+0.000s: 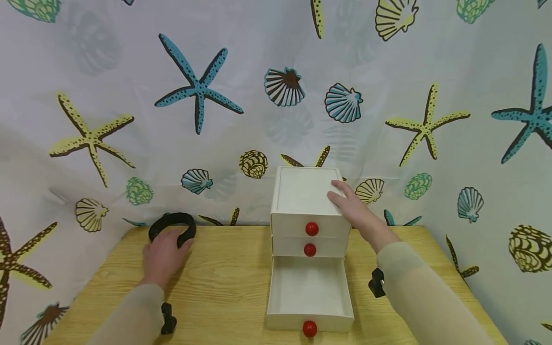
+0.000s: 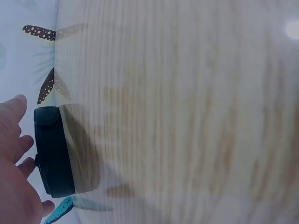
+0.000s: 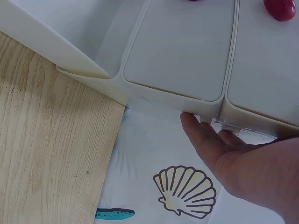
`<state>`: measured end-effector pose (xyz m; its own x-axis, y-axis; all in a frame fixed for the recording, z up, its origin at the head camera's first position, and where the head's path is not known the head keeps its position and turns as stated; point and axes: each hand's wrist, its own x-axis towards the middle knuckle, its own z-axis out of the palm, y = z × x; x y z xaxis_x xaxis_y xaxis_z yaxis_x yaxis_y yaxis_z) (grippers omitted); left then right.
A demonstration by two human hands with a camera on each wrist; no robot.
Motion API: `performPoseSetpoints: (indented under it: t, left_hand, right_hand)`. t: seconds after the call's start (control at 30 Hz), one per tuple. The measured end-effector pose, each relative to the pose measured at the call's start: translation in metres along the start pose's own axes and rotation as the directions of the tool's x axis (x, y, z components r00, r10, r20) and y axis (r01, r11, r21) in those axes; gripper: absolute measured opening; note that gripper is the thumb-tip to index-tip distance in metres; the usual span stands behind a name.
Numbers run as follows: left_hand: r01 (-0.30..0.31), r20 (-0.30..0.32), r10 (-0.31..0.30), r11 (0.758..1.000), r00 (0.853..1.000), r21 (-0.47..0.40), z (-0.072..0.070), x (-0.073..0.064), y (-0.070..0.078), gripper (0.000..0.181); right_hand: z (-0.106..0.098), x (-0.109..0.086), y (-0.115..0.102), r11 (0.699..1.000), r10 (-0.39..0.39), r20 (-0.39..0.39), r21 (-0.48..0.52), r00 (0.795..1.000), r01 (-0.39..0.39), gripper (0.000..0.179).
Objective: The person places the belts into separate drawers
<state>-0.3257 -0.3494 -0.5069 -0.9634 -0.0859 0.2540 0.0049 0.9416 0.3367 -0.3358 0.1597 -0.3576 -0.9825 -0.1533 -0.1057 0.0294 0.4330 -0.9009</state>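
A black, ring-shaped band (image 1: 186,221) lies near the back left of the wooden table; in the left wrist view the black band (image 2: 55,154) appears as a thick dark piece with rounded ends. My left hand (image 1: 164,256) is right at its near side, fingers spread loosely beside it. A white drawer cabinet (image 1: 308,191) stands right of the middle, its bottom drawer (image 1: 308,287) pulled out, showing a bare floor. My right hand (image 1: 355,208) rests on the cabinet's upper right edge; in the right wrist view its fingers (image 3: 201,135) reach against the cabinet's side.
Red round knobs mark the upper drawer (image 1: 284,225) and middle drawer (image 1: 284,246), both closed. A pale curtain (image 1: 241,28) printed with starfish and shells hangs behind and beside the table (image 1: 224,287). The pulled-out drawer juts toward the table's front.
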Motion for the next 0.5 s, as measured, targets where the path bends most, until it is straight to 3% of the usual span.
performPoseSetpoints:
  t: [0.17,0.5]
  left_hand:
    - [0.02,0.043,-0.019,1.0,0.999,-0.024,0.002,0.004,0.002,0.063]
    - [0.002,0.054,-0.001,1.0,0.999,-0.03,0.005,0.013,0.001,0.059]
  right_hand:
    - [0.0,0.0,0.001,1.0,0.003,0.003,0.002,1.0,-0.003,0.068]
    - [0.001,0.002,0.001,1.0,-0.011,-0.013,0.005,1.0,0.011,0.068]
